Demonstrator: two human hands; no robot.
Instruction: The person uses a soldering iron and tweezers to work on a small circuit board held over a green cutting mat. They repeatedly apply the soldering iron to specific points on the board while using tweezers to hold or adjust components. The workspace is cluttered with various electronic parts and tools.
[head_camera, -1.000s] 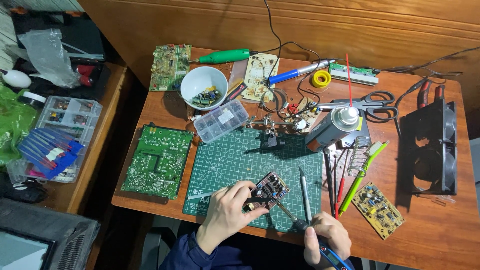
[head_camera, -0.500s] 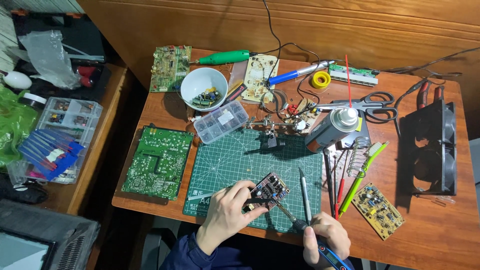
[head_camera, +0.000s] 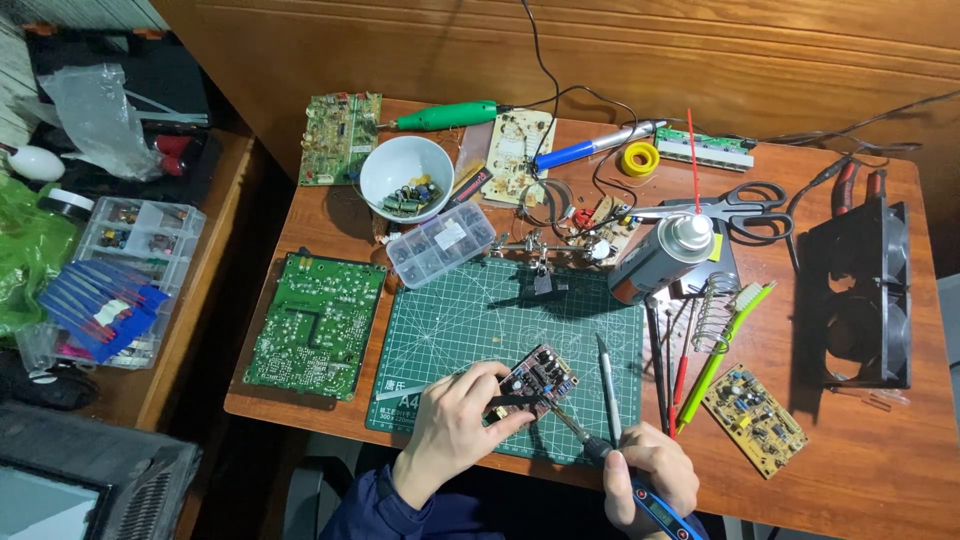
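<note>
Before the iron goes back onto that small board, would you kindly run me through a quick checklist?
1. Left hand steadies the small circuit board: ok.
2. Right hand grips the soldering iron: ok.
3. Board lies on the green cutting mat: ok.
4. Iron tip on the intended joint: cannot tell, too small.
5. Spray can lies away from the tip: ok.
6. Tweezers beside the board, near the iron: not ok.

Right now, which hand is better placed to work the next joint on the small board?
Right, probably. The right hand holds the soldering iron, tip angled at the small circuit board. The left hand grips that board's near edge on the green cutting mat.
</note>
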